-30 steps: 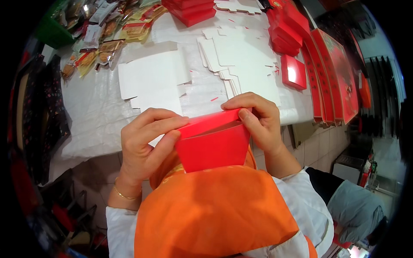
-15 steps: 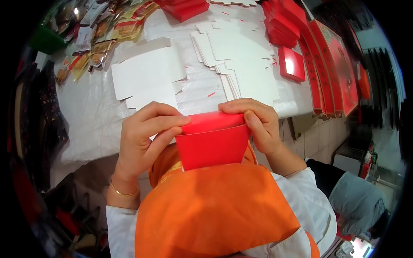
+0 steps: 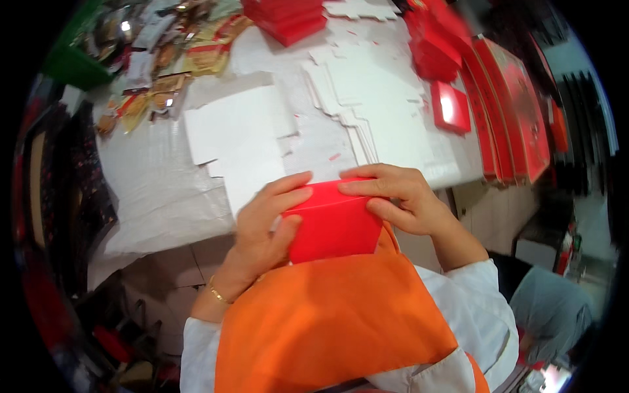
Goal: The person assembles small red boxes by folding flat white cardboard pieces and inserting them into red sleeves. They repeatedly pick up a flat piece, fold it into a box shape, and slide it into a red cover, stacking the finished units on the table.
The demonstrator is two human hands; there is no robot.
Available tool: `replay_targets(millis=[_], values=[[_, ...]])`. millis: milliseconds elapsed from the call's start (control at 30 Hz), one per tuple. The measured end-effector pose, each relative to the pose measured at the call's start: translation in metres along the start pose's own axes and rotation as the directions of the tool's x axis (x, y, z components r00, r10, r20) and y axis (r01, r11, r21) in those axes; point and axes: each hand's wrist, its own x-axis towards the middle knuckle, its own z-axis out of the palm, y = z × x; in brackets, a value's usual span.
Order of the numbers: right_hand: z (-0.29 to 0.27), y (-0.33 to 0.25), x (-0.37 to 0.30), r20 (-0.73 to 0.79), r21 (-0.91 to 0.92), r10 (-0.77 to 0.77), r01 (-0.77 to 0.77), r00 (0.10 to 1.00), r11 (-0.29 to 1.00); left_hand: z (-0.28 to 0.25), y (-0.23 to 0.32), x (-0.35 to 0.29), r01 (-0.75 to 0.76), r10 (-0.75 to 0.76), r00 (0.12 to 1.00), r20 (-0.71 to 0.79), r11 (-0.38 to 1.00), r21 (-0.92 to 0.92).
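free tabletop (image 3: 157,196) beside left hand (image 3: 263,219), cardboard sheets (image 3: 383,108) ahead, red boxes (image 3: 436,56) right

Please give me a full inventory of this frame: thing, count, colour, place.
Red box: one, red, between the hands
Unfolded carton: one, white, table left of centre
Carton stack: several, white, table centre-right
Stacked red boxes: several, red, top centre
Piled red boxes: several, red, upper right
Single red box: one, red, below that pile
Large boxes: several, red, table's right edge
Wrapped packets: many, mixed colours, upper left
Crate: one, green, upper left
Table cover: one, white, under the goods
Co-worker: one, grey clothing, lower right
Apron: one, orange, lower centre
Bracelet: one, gold-coloured, left wrist
Left hand, right hand: two, bare, on the red box
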Motion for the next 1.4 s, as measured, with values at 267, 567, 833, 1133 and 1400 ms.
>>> replay_targets(millis=[267, 567, 833, 1133, 1400], values=[[0.015, 0.058, 0.068, -0.25, 0.69, 0.523, -0.229, 0.815, 0.687, -0.006, -0.068, -0.002, 0.169, -0.533, 0.788, -0.309, 0.669, -0.724], [0.146, 0.061, 0.127, 0.017, 0.76, 0.308, -0.212, 0.951, 0.614, -0.009, -0.08, -0.017, -0.108, -0.54, 0.442, -0.717, 0.761, -0.64], [0.108, 0.091, 0.283, -0.084, -0.424, -0.421, 0.35, 0.903, 0.835, -0.088, -0.06, -0.068, 0.099, -0.489, 0.37, -0.79, 0.866, -0.49], [0.173, 0.072, 0.451, 0.255, -0.708, 0.127, 0.096, 0.958, 0.7, -0.057, -0.035, -0.059, 0.29, -0.668, 0.501, -0.55, 0.728, -0.621], [0.18, 0.096, 0.416, 0.289, -0.391, -0.059, 0.174, 0.955, 0.904, -0.038, -0.035, -0.047, 0.178, -0.74, 0.517, -0.431, 0.585, -0.791]])
